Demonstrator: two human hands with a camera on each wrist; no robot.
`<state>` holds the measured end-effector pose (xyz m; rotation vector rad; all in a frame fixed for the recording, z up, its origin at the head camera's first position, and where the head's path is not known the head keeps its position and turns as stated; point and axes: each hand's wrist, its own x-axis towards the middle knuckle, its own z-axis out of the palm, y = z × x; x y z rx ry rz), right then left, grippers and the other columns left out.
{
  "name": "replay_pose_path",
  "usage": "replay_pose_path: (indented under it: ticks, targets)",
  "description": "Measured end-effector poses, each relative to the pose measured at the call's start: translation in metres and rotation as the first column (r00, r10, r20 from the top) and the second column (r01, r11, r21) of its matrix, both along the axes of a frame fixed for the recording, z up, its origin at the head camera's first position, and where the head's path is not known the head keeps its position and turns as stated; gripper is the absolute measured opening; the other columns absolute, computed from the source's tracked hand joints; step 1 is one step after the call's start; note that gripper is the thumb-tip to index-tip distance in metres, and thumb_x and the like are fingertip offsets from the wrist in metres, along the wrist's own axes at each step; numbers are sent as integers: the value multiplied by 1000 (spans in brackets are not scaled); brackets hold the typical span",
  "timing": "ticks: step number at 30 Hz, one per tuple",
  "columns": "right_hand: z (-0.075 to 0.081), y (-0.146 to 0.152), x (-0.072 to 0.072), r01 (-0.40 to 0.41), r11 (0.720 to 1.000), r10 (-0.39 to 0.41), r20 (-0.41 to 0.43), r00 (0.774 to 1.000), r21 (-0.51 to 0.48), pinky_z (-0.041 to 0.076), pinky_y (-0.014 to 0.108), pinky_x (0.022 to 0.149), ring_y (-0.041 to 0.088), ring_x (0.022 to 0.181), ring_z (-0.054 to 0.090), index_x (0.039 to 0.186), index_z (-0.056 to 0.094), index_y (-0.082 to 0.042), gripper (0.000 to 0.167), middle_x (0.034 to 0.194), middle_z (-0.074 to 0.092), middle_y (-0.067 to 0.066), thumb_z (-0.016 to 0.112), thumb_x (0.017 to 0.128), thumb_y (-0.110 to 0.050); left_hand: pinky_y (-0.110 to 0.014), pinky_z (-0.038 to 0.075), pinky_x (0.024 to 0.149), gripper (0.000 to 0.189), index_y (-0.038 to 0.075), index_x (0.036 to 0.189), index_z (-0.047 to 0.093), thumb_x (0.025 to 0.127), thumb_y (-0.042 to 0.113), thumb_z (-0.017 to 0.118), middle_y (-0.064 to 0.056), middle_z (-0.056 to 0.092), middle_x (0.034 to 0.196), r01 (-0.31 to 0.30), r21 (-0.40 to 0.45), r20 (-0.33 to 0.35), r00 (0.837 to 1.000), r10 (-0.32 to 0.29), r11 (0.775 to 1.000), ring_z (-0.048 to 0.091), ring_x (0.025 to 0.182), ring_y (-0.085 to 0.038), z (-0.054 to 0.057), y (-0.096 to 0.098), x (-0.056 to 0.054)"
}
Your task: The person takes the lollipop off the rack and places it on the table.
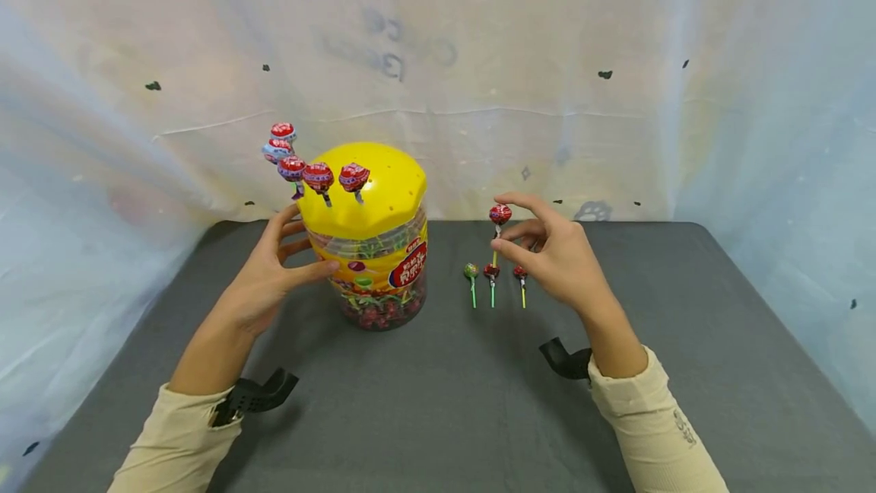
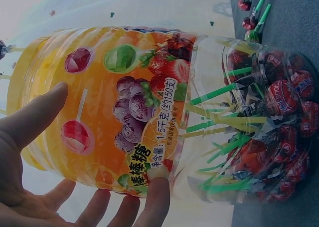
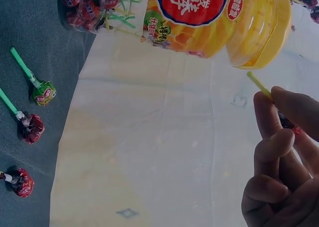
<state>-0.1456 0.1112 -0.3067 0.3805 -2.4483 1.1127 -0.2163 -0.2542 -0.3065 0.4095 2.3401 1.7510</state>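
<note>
A large clear plastic candy jar with a yellow fruit-printed label stands on the table, with many lollipops visible through its lower wall. Several lollipops with red and purple wrappers stick out of its yellow lid. My left hand grips the jar's left side, thumb across the label and fingers round the back. Right of the jar, my right hand pinches a red-wrapped lollipop above the table. Its yellow stick points toward the lid in the right wrist view.
Near my right hand lie a green-wrapped lollipop and two red-wrapped lollipops on the dark grey table. A pale plastic sheet hangs behind the table and along its sides.
</note>
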Motion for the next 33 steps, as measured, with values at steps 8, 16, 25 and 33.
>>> replay_pose_path:
  ticks: [8,16,25,33]
  targets:
    - [1,1,0,6,1000,-6,31,1000,-11,45,26,56,14,62,55,137,54,-32,53,88,76,-6,76,89,-24,-58,40,105,96,35,159,5,92,22,73,-10,14,159,5,1,7,1000,-5,1000,21,144,-39,0,0,0]
    - [3,4,1,6,1000,-6,37,999,-3,45,27,56,14,62,57,137,54,-32,54,88,76,-7,77,89,-23,-61,38,107,97,35,159,4,92,22,73,-10,12,160,4,2,15,1000,-4,1000,19,145,-39,1,0,0]
    - [2,11,0,12,999,-14,57,998,40,46,27,61,12,66,59,137,54,-31,55,88,76,-8,77,88,-21,-61,36,108,97,35,159,4,92,21,73,-11,12,160,5,5,12,1000,-5,1000,20,144,-39,1,-1,1]
    - [-1,20,-2,20,997,-27,83,996,81,46,27,64,11,69,62,137,54,-29,53,90,76,-6,76,89,-22,-63,35,109,98,35,159,4,91,22,74,-11,12,161,-1,4,20,1000,1,1000,19,145,-39,2,0,2]
